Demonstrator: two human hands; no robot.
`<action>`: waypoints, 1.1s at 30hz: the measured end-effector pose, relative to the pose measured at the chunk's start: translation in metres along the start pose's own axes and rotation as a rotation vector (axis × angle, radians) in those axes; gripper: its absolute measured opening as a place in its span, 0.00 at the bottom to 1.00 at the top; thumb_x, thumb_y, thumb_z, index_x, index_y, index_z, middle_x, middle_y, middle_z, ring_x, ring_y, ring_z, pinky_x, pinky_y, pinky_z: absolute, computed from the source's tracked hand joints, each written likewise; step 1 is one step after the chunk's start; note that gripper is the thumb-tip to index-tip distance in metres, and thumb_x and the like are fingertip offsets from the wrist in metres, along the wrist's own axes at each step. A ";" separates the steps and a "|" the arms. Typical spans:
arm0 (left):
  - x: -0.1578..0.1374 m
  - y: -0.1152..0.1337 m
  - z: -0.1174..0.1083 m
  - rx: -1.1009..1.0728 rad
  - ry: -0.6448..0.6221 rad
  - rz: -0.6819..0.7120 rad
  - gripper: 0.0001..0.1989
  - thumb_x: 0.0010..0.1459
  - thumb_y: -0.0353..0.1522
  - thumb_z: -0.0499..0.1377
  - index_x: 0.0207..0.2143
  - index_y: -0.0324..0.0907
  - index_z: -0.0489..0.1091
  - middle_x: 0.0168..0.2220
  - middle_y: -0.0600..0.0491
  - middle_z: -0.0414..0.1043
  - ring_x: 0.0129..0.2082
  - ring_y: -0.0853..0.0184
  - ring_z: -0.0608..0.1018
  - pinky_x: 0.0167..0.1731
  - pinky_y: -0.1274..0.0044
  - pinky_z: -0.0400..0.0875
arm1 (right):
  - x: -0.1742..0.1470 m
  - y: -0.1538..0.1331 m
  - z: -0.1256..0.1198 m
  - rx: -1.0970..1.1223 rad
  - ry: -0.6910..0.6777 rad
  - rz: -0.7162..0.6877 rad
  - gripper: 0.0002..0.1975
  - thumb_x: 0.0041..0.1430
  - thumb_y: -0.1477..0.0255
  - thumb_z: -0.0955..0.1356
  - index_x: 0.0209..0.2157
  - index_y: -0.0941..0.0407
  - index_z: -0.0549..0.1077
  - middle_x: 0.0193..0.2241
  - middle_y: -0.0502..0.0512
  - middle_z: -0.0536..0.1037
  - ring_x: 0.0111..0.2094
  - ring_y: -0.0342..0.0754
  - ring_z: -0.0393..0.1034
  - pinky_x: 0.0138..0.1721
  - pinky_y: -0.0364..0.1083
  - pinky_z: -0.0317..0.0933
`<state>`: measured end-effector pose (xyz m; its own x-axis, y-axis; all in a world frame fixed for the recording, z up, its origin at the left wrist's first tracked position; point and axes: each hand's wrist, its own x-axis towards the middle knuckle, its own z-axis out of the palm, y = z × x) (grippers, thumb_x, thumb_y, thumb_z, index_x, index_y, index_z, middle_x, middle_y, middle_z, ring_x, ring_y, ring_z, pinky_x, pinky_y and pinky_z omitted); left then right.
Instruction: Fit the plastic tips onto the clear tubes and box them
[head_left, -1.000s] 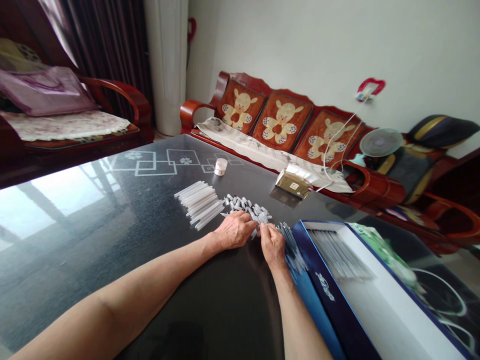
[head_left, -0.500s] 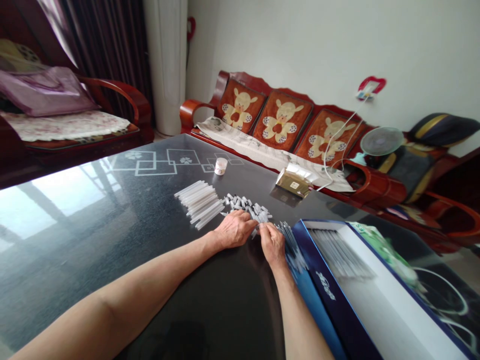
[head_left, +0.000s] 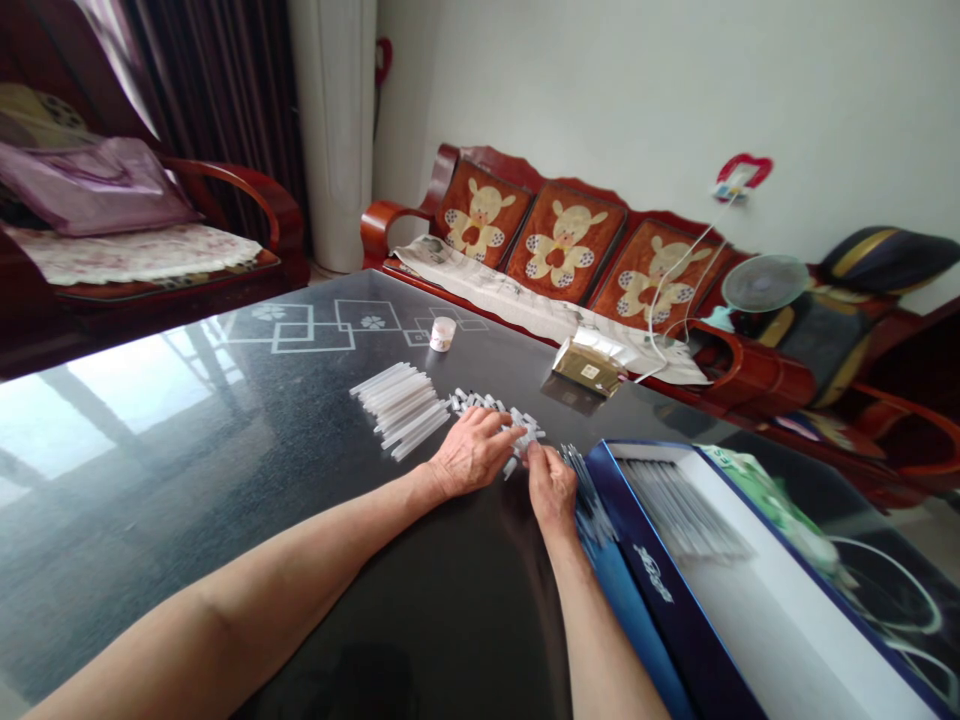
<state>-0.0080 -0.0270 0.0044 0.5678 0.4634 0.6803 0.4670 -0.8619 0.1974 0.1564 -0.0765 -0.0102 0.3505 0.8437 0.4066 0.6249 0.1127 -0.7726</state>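
Forearms reach in from six o'clock across our glossy black table (head_left: 225, 470). Our right hand (head_left: 551, 488) is curled, its fingertips pinching at something small we cannot make out, a fan of thin rods (head_left: 585, 490) touching it at three o'clock, against the blue-edged box (head_left: 645, 560). Our left hand (head_left: 472, 452) lies loosely bent, fingers down on the heap of short white caps (head_left: 499, 412), which sits at twelve o'clock of both hands, nearer the left. Farther, at ten o'clock, smooth translucent tubes (head_left: 397, 400) lie bundled, long axes running ten-to-four.
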 end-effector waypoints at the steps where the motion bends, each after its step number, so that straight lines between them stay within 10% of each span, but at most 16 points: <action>1: 0.000 0.000 0.000 -0.037 0.062 -0.047 0.15 0.65 0.35 0.48 0.46 0.41 0.71 0.40 0.46 0.71 0.41 0.62 0.71 0.44 0.69 0.65 | 0.001 0.002 0.000 0.024 0.051 0.062 0.23 0.60 0.54 0.60 0.27 0.57 0.74 0.26 0.57 0.79 0.30 0.51 0.72 0.36 0.46 0.61; 4: 0.001 -0.002 0.004 -0.221 0.100 -0.330 0.16 0.63 0.39 0.51 0.35 0.40 0.74 0.31 0.49 0.72 0.33 0.65 0.73 0.36 0.74 0.66 | 0.001 0.004 0.000 0.110 0.116 0.153 0.24 0.59 0.53 0.59 0.30 0.57 0.75 0.28 0.58 0.80 0.31 0.52 0.74 0.35 0.47 0.63; 8: 0.003 -0.005 0.009 -0.709 0.038 -0.719 0.20 0.59 0.46 0.54 0.25 0.39 0.71 0.20 0.55 0.68 0.23 0.69 0.72 0.25 0.79 0.64 | -0.003 -0.006 0.002 0.100 -0.001 -0.075 0.17 0.61 0.59 0.62 0.29 0.56 0.74 0.29 0.56 0.79 0.32 0.50 0.74 0.37 0.46 0.64; 14: 0.013 -0.012 0.000 -1.319 0.208 -0.921 0.15 0.53 0.42 0.57 0.30 0.38 0.69 0.27 0.52 0.73 0.25 0.70 0.75 0.25 0.79 0.69 | -0.004 -0.011 0.001 -0.070 -0.201 -0.339 0.13 0.57 0.74 0.61 0.37 0.55 0.76 0.40 0.56 0.77 0.44 0.50 0.70 0.48 0.48 0.62; 21: 0.010 -0.014 0.001 -0.882 0.097 -0.709 0.11 0.57 0.33 0.50 0.33 0.39 0.70 0.22 0.58 0.67 0.17 0.75 0.66 0.20 0.81 0.61 | -0.007 -0.008 -0.003 -0.423 -0.255 -0.437 0.13 0.50 0.79 0.63 0.34 0.54 0.77 0.43 0.56 0.75 0.45 0.54 0.67 0.48 0.53 0.58; 33: -0.001 -0.003 0.002 -0.304 -0.154 -0.279 0.16 0.65 0.36 0.48 0.42 0.41 0.73 0.34 0.50 0.76 0.34 0.67 0.78 0.35 0.79 0.68 | 0.002 0.003 0.003 0.267 -0.023 0.070 0.17 0.58 0.60 0.63 0.41 0.56 0.74 0.38 0.56 0.76 0.36 0.48 0.70 0.34 0.45 0.64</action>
<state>-0.0088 -0.0250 0.0019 0.5534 0.6923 0.4631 0.4089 -0.7102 0.5731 0.1571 -0.0731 -0.0133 0.3685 0.8657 0.3388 0.3924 0.1855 -0.9009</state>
